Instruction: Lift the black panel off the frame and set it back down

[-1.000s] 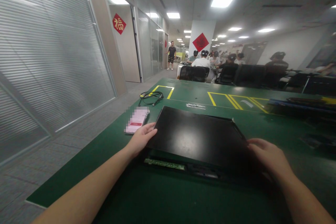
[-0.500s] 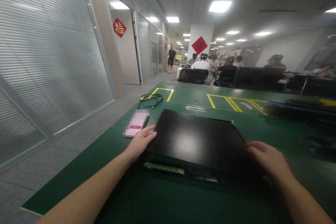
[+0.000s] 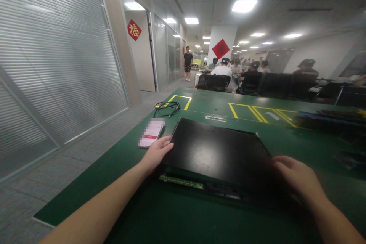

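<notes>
Here, in the head view, the black panel [image 3: 220, 152] lies flat on the green mat [image 3: 177, 217] with its long axis running left to right, and the two hands flank it — the left hand [image 3: 156, 153] curled over the panel's near-left corner, the right hand [image 3: 297, 177] cupped on its near-right edge, both loosely clasping it and equally close. Just under the panel's near edge a green circuit strip [image 3: 181, 181] shows. Left of the panel lies a phone [image 3: 151, 132], beyond that a coiled cable [image 3: 166, 107]; yellow floor-style markings [image 3: 257, 111] and seated people [image 3: 223, 70] sit farther behind the panel.
</notes>
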The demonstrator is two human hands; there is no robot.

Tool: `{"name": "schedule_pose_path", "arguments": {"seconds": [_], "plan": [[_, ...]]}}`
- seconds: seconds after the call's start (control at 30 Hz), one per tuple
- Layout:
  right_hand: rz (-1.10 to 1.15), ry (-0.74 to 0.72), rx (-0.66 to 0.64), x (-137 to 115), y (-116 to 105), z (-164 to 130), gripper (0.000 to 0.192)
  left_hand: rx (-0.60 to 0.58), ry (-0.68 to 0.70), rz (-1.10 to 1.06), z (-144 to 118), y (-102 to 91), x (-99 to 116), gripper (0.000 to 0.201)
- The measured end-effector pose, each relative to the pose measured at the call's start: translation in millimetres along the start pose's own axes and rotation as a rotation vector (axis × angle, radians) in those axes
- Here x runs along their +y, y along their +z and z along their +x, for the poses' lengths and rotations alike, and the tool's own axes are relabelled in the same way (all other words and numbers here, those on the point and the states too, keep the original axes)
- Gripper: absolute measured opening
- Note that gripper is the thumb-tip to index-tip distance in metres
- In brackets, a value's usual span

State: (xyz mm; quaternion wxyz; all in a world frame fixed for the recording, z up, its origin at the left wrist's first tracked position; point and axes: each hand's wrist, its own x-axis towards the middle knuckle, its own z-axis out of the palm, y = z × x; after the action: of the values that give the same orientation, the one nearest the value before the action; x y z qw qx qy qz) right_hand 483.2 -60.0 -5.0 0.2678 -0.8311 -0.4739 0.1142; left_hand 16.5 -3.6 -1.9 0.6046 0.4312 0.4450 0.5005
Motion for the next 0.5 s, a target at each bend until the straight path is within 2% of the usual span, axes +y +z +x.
{"name": "schedule_pose_path", "arguments": {"seconds": [0.13,0.37,0.5], "plan": [[0.0,0.01,0.0,-3.4,-1.6,-1.9,0.032,0.015,-0.012,-0.012,0.8,0.0,-0.9,0.043],[0.003,0.042,-0.025,-2.5,-2.7,0.5,0.033,0.024,-0.031,-0.041,4.0,-2.7,-4.5,0.054],[-0.029,0.032,-0.026,-1.2,-2.3,2.5,0.035,0.025,-0.046,-0.034,5.9,-4.3,-6.2,0.052]]}}
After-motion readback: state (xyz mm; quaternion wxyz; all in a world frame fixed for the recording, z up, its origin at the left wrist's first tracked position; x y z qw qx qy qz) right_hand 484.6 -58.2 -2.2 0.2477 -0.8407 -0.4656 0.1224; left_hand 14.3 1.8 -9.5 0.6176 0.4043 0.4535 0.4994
